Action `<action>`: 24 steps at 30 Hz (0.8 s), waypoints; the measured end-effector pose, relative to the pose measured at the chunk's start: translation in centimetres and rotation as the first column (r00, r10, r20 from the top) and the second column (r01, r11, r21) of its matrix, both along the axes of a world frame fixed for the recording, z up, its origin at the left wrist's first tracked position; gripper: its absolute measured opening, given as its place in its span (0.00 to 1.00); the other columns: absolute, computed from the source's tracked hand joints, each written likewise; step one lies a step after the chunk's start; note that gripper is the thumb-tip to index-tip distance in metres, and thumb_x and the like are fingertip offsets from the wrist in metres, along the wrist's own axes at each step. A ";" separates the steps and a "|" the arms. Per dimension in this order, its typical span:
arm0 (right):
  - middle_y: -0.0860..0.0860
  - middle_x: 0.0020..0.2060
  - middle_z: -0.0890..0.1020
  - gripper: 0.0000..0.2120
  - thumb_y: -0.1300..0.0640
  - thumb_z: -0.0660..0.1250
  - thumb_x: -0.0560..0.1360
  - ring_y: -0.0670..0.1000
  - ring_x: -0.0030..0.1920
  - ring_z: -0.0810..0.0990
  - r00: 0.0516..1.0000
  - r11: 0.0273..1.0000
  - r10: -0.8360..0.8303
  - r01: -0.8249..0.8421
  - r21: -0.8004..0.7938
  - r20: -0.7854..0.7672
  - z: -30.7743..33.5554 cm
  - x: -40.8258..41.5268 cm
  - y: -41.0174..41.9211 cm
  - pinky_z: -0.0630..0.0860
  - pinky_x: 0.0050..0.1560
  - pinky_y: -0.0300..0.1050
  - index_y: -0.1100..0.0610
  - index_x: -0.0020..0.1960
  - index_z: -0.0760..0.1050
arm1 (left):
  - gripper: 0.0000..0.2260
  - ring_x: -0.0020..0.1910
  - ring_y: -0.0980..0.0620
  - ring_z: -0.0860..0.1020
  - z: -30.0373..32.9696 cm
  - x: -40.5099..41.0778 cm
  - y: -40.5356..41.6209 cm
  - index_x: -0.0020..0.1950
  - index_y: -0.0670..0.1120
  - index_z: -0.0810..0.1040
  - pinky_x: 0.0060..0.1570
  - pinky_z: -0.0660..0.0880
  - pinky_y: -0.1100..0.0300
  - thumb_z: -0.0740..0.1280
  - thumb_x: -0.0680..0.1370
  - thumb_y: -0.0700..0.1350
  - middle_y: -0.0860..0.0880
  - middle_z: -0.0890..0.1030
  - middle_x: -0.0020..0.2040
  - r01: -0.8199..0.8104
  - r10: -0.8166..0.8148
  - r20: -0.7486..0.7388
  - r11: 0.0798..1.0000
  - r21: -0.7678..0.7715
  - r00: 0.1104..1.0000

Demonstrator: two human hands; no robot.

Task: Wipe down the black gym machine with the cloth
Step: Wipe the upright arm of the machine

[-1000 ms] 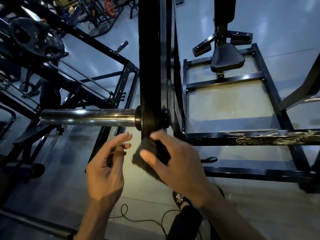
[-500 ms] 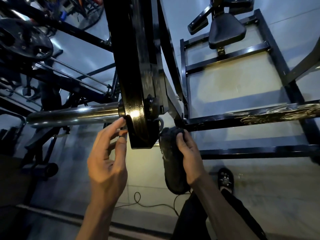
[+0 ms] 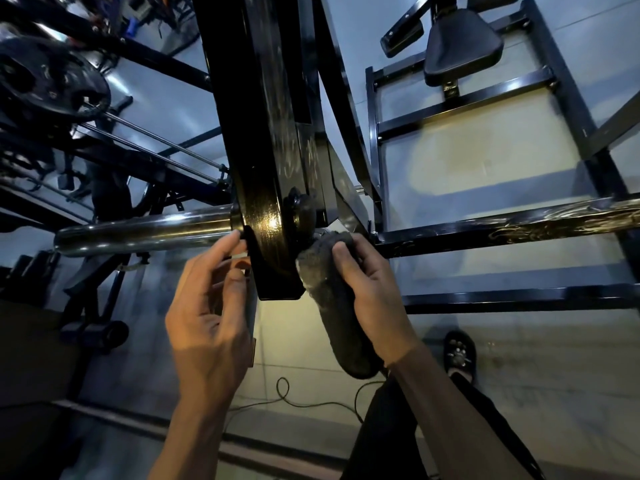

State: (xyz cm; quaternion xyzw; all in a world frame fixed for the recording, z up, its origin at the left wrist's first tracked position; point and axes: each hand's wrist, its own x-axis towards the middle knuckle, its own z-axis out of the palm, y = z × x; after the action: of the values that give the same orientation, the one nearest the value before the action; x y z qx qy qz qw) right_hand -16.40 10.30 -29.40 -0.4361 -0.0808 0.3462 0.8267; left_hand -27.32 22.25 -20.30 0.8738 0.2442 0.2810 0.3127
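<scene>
Glossy black arm (image 3: 266, 188) of my gym machine, flecked with fine gold speckle and faint gold swirl marks where the light falls. Chrome-silver sleeve (image 3: 145, 230) at left, mirroring blue-grey tones. Cloth (image 3: 332, 306) in my right hand (image 3: 374, 282): dark charcoal grey, paler and dusty along its upper left edge. Horizontal frame bar (image 3: 519, 223), black with a gold scrolled, marbled pattern. Seat pad (image 3: 462, 46), matte black. Floor (image 3: 450, 161): pale blue-grey, with a warm cream-yellow patch inside the frame. Cable (image 3: 294, 400) on the floor, black. My shoe (image 3: 459, 351): black with pale rounded markings. My trouser leg (image 3: 381, 445), black.
</scene>
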 end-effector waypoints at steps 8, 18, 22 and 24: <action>0.52 0.47 0.84 0.16 0.46 0.61 0.82 0.53 0.50 0.83 1.000 1.000 -0.015 0.014 0.014 0.022 1.4 0.1 0.1 0.79 0.47 0.45 0.55 0.58 0.80 | 0.17 0.64 0.48 0.79 0.0 0.1 0.1 0.70 0.60 0.75 0.62 0.78 0.45 0.62 0.82 0.46 0.53 0.80 0.63 0.003 -0.003 0.004 1.000 -0.012 1.000; 0.57 0.50 0.84 0.14 0.49 0.62 0.80 0.53 0.46 0.84 0.998 0.999 -0.041 0.042 0.030 -0.049 2.9 -0.1 -0.2 0.80 0.41 0.43 0.55 0.57 0.81 | 0.17 0.62 0.51 0.79 -0.4 0.0 1.1 0.69 0.52 0.77 0.60 0.78 0.56 0.62 0.82 0.42 0.60 0.80 0.60 0.050 -0.048 0.047 0.998 -0.040 0.998; 0.55 0.49 0.85 0.14 0.42 0.67 0.74 0.53 0.48 0.84 0.984 0.986 -0.112 0.127 0.110 -0.136 3.2 -0.9 0.1 0.82 0.44 0.44 0.47 0.53 0.85 | 0.14 0.62 0.58 0.78 -0.3 -0.2 1.6 0.68 0.54 0.76 0.60 0.77 0.64 0.63 0.84 0.43 0.64 0.79 0.61 0.076 -0.075 0.032 0.997 -0.029 0.997; 0.58 0.52 0.84 0.18 0.39 0.71 0.74 0.54 0.49 0.83 0.976 0.976 -0.141 0.165 0.141 -0.168 3.1 -1.4 0.4 0.81 0.46 0.45 0.50 0.57 0.84 | 0.16 0.61 0.62 0.78 -0.1 -0.2 2.0 0.69 0.52 0.76 0.59 0.75 0.70 0.64 0.82 0.40 0.67 0.77 0.60 0.118 -0.118 0.013 0.993 0.009 0.993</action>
State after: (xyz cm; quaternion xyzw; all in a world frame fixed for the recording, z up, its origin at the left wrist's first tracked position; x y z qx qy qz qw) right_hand -17.84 10.68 -26.35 -0.3473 -0.0080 0.3075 0.8859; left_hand -27.54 24.21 -20.37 0.8861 0.1888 0.2690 0.3269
